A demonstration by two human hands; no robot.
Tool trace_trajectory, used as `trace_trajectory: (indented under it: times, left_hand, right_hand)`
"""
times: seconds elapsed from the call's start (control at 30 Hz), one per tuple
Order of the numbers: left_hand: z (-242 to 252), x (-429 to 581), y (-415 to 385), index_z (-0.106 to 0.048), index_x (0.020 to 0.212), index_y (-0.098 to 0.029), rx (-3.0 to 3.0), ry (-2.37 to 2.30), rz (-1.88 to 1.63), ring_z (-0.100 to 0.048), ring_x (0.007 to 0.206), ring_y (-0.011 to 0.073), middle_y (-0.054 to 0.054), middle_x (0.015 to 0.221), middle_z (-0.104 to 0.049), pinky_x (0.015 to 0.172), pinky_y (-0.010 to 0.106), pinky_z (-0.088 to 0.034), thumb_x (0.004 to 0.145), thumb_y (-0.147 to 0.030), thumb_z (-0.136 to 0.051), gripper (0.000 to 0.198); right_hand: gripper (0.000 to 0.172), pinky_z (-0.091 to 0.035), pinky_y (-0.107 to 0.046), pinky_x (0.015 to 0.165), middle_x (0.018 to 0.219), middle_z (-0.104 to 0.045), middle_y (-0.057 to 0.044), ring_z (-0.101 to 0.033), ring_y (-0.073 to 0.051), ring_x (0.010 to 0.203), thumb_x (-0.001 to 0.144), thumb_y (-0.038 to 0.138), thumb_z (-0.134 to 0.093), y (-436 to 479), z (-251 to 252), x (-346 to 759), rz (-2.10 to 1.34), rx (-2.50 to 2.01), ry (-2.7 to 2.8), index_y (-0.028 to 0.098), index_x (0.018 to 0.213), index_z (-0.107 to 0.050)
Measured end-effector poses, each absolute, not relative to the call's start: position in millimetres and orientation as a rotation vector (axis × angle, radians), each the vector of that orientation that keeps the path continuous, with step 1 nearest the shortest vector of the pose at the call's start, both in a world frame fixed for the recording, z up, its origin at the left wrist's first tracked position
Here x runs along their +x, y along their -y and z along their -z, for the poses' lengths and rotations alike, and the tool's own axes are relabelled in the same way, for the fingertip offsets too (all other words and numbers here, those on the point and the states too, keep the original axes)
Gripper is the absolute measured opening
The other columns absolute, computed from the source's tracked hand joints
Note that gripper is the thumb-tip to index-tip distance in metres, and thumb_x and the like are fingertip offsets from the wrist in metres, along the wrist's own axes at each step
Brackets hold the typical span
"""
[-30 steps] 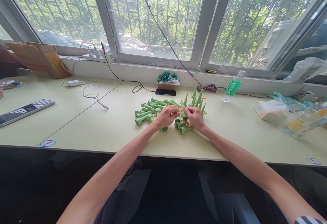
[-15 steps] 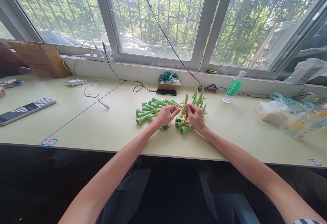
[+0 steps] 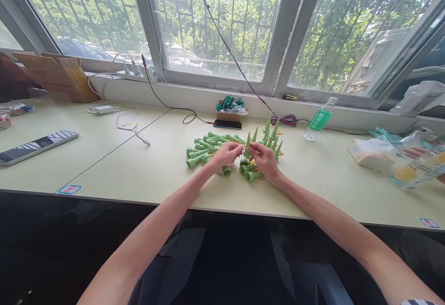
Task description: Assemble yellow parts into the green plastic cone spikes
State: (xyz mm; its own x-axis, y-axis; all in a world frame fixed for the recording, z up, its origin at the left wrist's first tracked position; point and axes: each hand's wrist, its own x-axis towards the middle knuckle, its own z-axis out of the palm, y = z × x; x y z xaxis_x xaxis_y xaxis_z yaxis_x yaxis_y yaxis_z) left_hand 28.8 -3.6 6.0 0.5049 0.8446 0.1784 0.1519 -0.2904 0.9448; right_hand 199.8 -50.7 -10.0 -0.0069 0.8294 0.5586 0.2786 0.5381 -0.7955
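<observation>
On the near side of the flat black phone (image 3: 227,124), slightly to its right, the right hand (image 3: 264,157) is holding a pale green, pointed plastic spike (image 3: 248,142) nearly upright, thumb and fingers pinching its lower part. The left hand (image 3: 225,154) is hovering just beside the spike, its fingertips curling close together; whether they are gripping some small piece, I cannot tell. The step in hand is seeming to be fine two-handed work on this single spike; the next move is probably calling for a steady right pinch and precise left fingertips.
</observation>
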Motion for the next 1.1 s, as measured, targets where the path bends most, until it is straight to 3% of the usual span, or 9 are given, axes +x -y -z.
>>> trace_trajectory:
  times: [0.47, 0.67, 0.83, 1.1]
  left_hand:
    - [-3.2, 26.0, 2.7, -0.059, 0.066, -0.014, 1.996, -0.785, -0.972, -0.048, 0.058, 0.0104, 0.001, 0.064, -0.055, 0.053, 0.023, -0.038, 0.084, -0.048, -0.056, 0.039]
    - [-1.9, 27.4, 3.0, -0.058, 0.061, -0.015, 2.230, -0.806, -1.077, -0.044, 0.058, 0.0103, -0.001, 0.061, -0.051, 0.055, 0.023, -0.037, 0.087, -0.038, -0.053, 0.035]
    - [1.6, 30.4, 3.3, -0.064, 0.065, -0.015, 2.308, -0.783, -1.178, -0.048, 0.062, 0.0107, 0.002, 0.068, -0.055, 0.057, 0.023, -0.040, 0.087, -0.031, -0.056, 0.028]
    - [0.6, 30.2, 4.2, -0.069, 0.072, -0.015, 2.419, -0.723, -1.234, -0.044, 0.058, 0.0105, 0.002, 0.068, -0.057, 0.057, 0.025, -0.038, 0.088, -0.032, -0.058, 0.025]
  right_hand:
    - [0.033, -0.053, -0.027, 0.053, 0.077, -0.067, -0.003, -0.062, -0.014, 0.055, 0.088, 0.049, -0.056, 48.7, 14.5, 203.9, -0.536, -1.057, 1.586, 0.018, 0.097, -0.066]
    - [0.032, -0.048, -0.025, 0.047, 0.066, -0.060, 0.000, -0.059, -0.014, 0.050, 0.087, 0.049, -0.057, 47.5, 14.1, 204.2, -0.522, -1.092, 1.560, 0.017, 0.091, -0.065]
    - [0.035, -0.044, -0.024, 0.046, 0.059, -0.053, 0.001, -0.054, -0.013, 0.051, 0.088, 0.051, -0.056, 48.5, 11.0, 203.7, -0.477, -1.113, 1.564, 0.017, 0.083, -0.065]
    - [0.048, -0.051, -0.028, 0.047, 0.059, -0.055, 0.000, -0.060, -0.017, 0.052, 0.085, 0.064, -0.053, 48.7, 11.9, 203.2, -0.593, -1.115, 1.528, 0.018, 0.083, -0.065]
